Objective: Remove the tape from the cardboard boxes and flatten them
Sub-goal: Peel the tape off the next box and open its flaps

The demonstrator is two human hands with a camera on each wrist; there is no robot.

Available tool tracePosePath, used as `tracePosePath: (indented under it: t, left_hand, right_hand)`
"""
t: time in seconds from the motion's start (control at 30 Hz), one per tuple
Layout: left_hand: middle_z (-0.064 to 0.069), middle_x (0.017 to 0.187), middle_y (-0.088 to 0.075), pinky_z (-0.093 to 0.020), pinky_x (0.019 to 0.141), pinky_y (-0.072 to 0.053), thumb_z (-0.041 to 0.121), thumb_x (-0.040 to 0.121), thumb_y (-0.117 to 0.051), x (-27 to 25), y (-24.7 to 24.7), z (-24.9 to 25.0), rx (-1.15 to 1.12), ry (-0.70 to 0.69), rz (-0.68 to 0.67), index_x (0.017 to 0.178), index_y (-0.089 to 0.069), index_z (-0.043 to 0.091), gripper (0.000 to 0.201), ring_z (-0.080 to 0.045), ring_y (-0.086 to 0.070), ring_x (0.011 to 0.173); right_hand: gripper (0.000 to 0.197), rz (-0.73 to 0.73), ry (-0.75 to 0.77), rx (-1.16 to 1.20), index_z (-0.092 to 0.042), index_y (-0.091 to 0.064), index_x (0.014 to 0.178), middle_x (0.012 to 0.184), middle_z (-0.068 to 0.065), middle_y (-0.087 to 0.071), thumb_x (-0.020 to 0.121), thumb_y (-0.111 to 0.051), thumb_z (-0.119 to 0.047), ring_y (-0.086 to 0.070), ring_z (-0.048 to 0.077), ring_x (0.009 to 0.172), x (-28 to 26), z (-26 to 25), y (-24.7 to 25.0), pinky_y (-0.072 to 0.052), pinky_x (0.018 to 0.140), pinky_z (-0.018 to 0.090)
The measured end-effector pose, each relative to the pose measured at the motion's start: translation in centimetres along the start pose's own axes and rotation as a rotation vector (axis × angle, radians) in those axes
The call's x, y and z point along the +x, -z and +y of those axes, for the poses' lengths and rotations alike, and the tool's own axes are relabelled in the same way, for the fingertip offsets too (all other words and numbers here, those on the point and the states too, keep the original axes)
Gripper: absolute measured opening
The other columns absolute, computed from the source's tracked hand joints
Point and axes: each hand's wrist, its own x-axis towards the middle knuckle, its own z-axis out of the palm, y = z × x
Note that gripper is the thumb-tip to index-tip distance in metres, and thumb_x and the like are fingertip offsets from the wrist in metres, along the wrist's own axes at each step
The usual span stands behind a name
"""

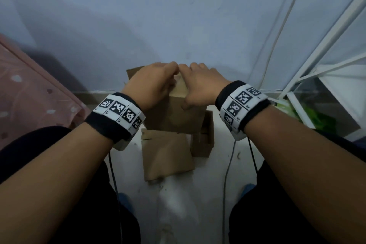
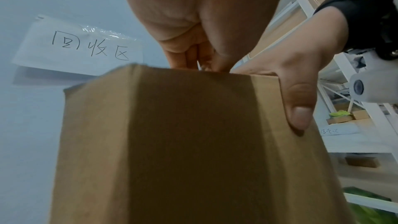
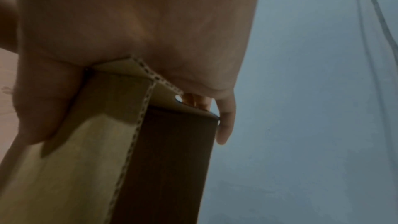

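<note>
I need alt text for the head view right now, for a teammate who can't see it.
Both hands, left hand and right hand, grip the top of an upright cardboard box held over the floor. Below it lie a flattened box and a small box.

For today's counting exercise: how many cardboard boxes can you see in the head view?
3: held box in both hands; flattened box on the floor below; small box to its right. Others may be hidden.

Both forearms reach forward to mid-frame, wrists banded. Left hand [image 1: 152,83] and right hand [image 1: 200,83] meet, fingers [image 2: 298,101] curled over the held cardboard box [image 1: 174,117].
</note>
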Motion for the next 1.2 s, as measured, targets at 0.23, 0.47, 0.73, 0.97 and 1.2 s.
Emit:
tracePosePath:
  t: [0.23, 0.47, 0.73, 0.97, 1.2]
  left_hand:
    - [-0.010, 0.084, -0.064, -0.047, 0.067, -0.050, 0.004, 0.089, -0.058, 0.0, -0.3, -1.0, -0.056, 0.132, 0.190, 0.096, -0.058, 0.005, 0.007, -0.032, -0.060, 0.077]
    - [-0.013, 0.109, -0.067, -0.028, 0.080, -0.037, -0.008, 0.081, -0.043, 0.1, 1.9, -3.5, -0.093, 0.459, 0.327, 0.113, -0.061, 0.005, 0.039, -0.034, -0.060, 0.099]
    - [0.003, 0.110, -0.065, -0.020, 0.068, -0.047, 0.017, 0.085, -0.054, -0.6, 3.6, -4.0, -0.367, 0.603, 0.285, 0.112, -0.058, 0.020, 0.028, -0.011, -0.064, 0.082]
    - [0.003, 0.111, -0.055, -0.047, 0.081, -0.055, 0.048, 0.072, -0.075, -0.2, 3.5, -3.8, -0.411, 0.531, 0.373, 0.105, -0.045, 0.025, 0.050, -0.027, -0.067, 0.084]
    - [0.001, 0.059, -0.027, -0.037, 0.051, -0.030, 0.042, 0.071, -0.083, -0.6, 4.3, -4.4, -0.342, 0.611, 0.333, 0.063, -0.027, 0.019, 0.061, -0.021, -0.027, 0.053]
  right_hand:
    - [0.079, 0.132, -0.022, -0.045, -0.020, -0.039, 0.130, 0.116, 0.006, -0.046, 0.064, -0.074, -0.046, -0.045, 0.029, 0.111, 0.1, -1.1, 0.6, -0.037, 0.080, 0.043]
    - [0.082, 0.127, -0.049, -0.154, -0.015, -0.037, 0.137, 0.122, 0.009, -0.048, 0.065, -0.070, -0.036, -0.046, 0.031, 0.114, 0.0, -0.5, -0.4, -0.043, 0.088, 0.046]
    - [0.090, 0.144, -0.096, -0.121, -0.017, -0.036, 0.136, 0.120, 0.007, -0.046, 0.060, -0.077, -0.043, -0.045, 0.030, 0.114, 0.0, 1.4, -0.7, -0.039, 0.090, 0.045]
    - [0.115, 0.257, -0.009, -0.099, -0.017, -0.026, 0.151, 0.136, 0.007, -0.043, 0.059, -0.081, -0.058, -0.041, 0.030, 0.127, 0.3, 0.1, -0.8, -0.032, 0.110, 0.049]
    - [0.113, 0.204, 0.028, -0.121, -0.020, -0.025, 0.150, 0.138, 0.006, -0.042, 0.060, -0.081, -0.058, -0.038, 0.029, 0.131, 0.6, -0.1, -1.8, -0.031, 0.109, 0.050]
